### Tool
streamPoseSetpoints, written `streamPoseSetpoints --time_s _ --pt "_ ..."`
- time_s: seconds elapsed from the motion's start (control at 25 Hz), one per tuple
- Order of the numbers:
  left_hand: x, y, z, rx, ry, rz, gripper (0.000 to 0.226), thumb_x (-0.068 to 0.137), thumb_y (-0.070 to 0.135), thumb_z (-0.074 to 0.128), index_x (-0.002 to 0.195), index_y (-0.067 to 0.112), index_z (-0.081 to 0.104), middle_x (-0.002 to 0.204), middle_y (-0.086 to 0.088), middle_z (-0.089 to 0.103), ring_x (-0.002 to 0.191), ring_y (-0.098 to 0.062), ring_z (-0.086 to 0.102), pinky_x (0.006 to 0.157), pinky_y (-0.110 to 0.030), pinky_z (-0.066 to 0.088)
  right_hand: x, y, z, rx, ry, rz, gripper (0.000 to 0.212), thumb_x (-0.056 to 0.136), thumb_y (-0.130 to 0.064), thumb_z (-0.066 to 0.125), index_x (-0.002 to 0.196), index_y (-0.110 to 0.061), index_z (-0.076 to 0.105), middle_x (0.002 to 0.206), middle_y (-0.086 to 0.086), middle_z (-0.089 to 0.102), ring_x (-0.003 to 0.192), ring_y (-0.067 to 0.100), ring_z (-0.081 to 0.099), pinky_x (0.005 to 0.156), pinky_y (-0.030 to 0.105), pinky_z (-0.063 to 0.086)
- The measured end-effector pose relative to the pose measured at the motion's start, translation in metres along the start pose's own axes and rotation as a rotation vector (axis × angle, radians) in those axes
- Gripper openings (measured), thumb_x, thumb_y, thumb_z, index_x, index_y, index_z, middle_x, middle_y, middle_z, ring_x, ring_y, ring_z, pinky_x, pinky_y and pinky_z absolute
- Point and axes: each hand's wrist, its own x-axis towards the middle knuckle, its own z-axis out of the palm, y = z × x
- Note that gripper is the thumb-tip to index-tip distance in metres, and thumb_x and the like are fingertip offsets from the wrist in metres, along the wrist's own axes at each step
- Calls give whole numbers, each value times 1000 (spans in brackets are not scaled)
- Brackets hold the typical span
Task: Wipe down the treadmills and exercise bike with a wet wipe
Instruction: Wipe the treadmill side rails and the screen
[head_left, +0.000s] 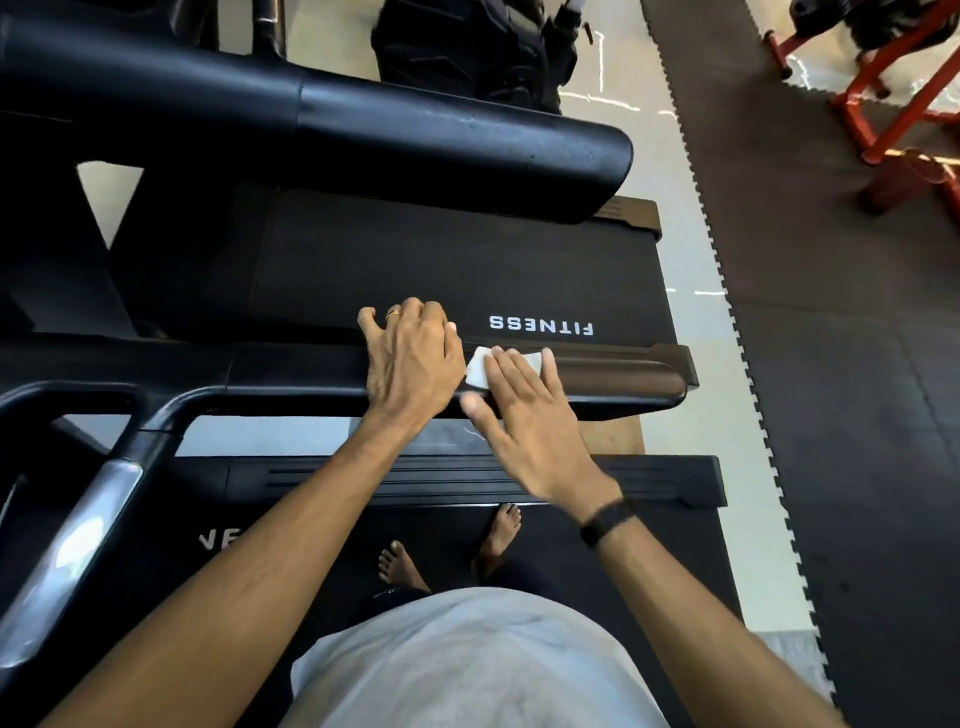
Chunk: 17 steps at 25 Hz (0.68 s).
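The straight fingers (511, 364) of the right hand (530, 415) lay flat on a folded white wipe (478, 371), pressing it down onto the side rail (623, 376) of the far treadmill (467, 260). The thumb stuck out to the left, a little blurred, just below the wipe. The wipe showed past the fingertips and at the left edge of the hand, the rest of it hidden under the fingers. A black band (608, 519) sat on that wrist.

Just beside the wipe, the left hand (410, 358) rested on the same rail, fingers curled over its far edge so the tips could not be seen; the hand seemed to hold the rail, though how firmly could not be told. A gold ring (393, 313) showed on one finger.

The rail was dark brown toward its rounded right end and black to the left. Beyond it lay the black belt with the word FITNESS printed upside down in white, and above that a thick black handrail (415, 130) crossed the view.

The person stood barefoot (498, 535) on the belt of a nearer treadmill (675, 519), in a light grey shirt (467, 660). A curved black and silver handle (93, 499) rose at the left. To the right were dark floor mats (831, 364) with toothed edges and a red metal frame (893, 104).
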Motion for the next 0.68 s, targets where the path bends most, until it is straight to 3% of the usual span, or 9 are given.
streamPoseSetpoints --time_s 0.04,0.12,0.24,0.36,0.44,0.52,0.6,0.68 --pt "0 1 1 1 -3 -3 33 96 31 38 91 11 65 92 -8 66 85 -27 61 100 -53 34 -19 0 0 -24 5 -39 91 97 -68 -7 158 -9 27 165 5 25 155 13 10 124 45 -10" --pt "0 2 1 12 1 -3 33 95 30 39 92 11 66 91 -8 66 84 -27 61 100 -53 34 -47 19 -4 -65 59 -26 87 98 -66 -10 160 -13 20 166 2 19 155 11 6 124 48 -10" --pt "2 5 1 34 6 5 31 96 28 42 92 9 66 90 -9 65 82 -28 61 99 -54 36 -38 59 -19 -56 102 167 101 91 -72 -15 154 -13 38 158 4 40 152 16 25 122 47 -15" --pt "3 6 0 36 -15 -23 30 96 28 43 92 9 66 91 -11 66 84 -29 62 98 -54 35 21 61 -27 -5 -42 335 97 90 -75 -7 118 -14 64 126 6 65 135 19 48 122 50 -12" --pt "3 5 -1 31 -20 -41 30 96 29 43 93 9 65 92 -11 66 85 -30 62 99 -55 35 49 37 -20 -30 -118 268 99 91 -74 -9 115 -11 65 121 11 67 130 24 53 123 51 -6" --pt "2 3 -2 7 -10 -60 29 97 28 42 92 10 65 92 -10 66 86 -29 61 100 -55 34 41 5 -7 -91 -87 92 114 84 -74 -23 133 -9 56 135 9 60 138 24 45 124 50 -4" --pt "0 2 -2 -28 28 -81 30 97 27 42 90 10 65 89 -9 66 85 -29 62 101 -54 34 2 -13 -2 -97 -70 -37 103 91 -69 -18 154 -5 32 161 9 34 153 21 19 124 47 -7" --pt "0 4 0 -29 56 -84 32 97 27 40 90 11 66 87 -7 66 83 -28 63 102 -54 33 -41 -2 -2 -117 -34 -76 87 98 -65 -11 160 -9 14 168 4 11 156 15 -1 125 49 -6"
